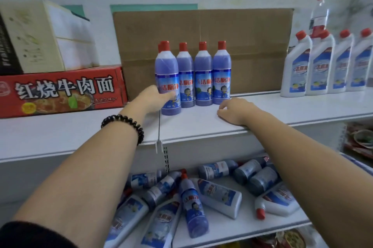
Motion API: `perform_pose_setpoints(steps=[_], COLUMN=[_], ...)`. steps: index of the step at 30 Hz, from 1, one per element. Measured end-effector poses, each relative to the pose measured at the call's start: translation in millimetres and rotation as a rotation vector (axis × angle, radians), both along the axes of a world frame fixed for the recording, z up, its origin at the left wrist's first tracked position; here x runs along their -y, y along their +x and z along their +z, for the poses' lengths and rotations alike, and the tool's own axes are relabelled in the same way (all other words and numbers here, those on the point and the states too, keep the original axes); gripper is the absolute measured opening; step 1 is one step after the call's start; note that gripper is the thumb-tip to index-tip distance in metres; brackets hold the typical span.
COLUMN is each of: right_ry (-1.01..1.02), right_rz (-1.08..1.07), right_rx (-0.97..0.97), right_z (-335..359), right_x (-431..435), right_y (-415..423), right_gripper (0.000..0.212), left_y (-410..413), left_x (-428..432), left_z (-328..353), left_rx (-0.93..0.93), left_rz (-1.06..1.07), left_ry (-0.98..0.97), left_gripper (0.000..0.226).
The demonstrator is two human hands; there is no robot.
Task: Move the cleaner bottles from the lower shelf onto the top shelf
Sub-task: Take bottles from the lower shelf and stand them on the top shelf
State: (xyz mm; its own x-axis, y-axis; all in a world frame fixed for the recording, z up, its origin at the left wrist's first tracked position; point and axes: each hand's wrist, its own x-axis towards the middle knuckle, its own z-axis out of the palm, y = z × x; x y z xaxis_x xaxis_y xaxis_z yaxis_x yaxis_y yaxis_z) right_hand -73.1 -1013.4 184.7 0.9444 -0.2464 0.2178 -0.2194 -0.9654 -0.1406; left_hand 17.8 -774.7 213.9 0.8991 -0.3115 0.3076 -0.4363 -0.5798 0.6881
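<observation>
On the top shelf (201, 124), the left hand (154, 98) is gripping the front blue cleaner bottle (167, 74), standing upright at the 9 o'clock end of a row of blue bottles (202, 78). At its 3 o'clock, the right hand (234, 110) is resting relaxed on the shelf, holding nothing. Toward 6 o'clock, more cleaner bottles (218, 193) are lying jumbled on the lower shelf (248, 225).

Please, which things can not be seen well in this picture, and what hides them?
Head view:
- Left hand fingers: behind the front purple bottle it grips.
- Bottle behind that one: only its red cap shows.
- Lying bottles on the lower shelf: both forearms cover several; count unclear.
- Rightmost white bottle: cut by the right edge.
</observation>
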Motion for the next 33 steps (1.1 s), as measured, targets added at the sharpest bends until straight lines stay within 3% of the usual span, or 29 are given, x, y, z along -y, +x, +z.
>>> perform_pose_setpoints(steps=[3, 5, 13, 17, 26, 33], right_ry=[-0.012, -0.025, -0.035, -0.078, -0.143, -0.131], right_rz=[0.013, 0.034, 0.162, 0.240, 0.395, 0.345], right_rx=[-0.024, -0.037, -0.029, -0.049, 0.008, 0.115], right_z=[2.3, 3.4, 5.3, 10.3, 1.3, -21.3], right_x=[-2.2, -4.1, -43.4, -85.6, -216.3, -310.8], right_y=[-4.9, -9.5, -39.4, -50.2, -60.6, -88.2], right_gripper=[0.040, 0.039, 0.029, 0.035, 0.047, 0.048], left_y=[-26.6, -38.5, -92.7, -112.6, -143.8, -157.9], left_x=[-18.9, -33.7, -81.1, -108.4, -196.6, -286.6], left_z=[-9.4, -14.8, -24.2, -25.2, -36.2, -48.8], left_rx=[-0.008, 0.002, 0.034, 0.068, 0.164, 0.156], left_rz=[0.029, 0.066, 0.095, 0.110, 0.175, 0.223], left_ry=[0.495, 0.599, 0.581, 0.572, 0.641, 0.685], left_gripper=[0.044, 0.040, 0.037, 0.026, 0.038, 0.042])
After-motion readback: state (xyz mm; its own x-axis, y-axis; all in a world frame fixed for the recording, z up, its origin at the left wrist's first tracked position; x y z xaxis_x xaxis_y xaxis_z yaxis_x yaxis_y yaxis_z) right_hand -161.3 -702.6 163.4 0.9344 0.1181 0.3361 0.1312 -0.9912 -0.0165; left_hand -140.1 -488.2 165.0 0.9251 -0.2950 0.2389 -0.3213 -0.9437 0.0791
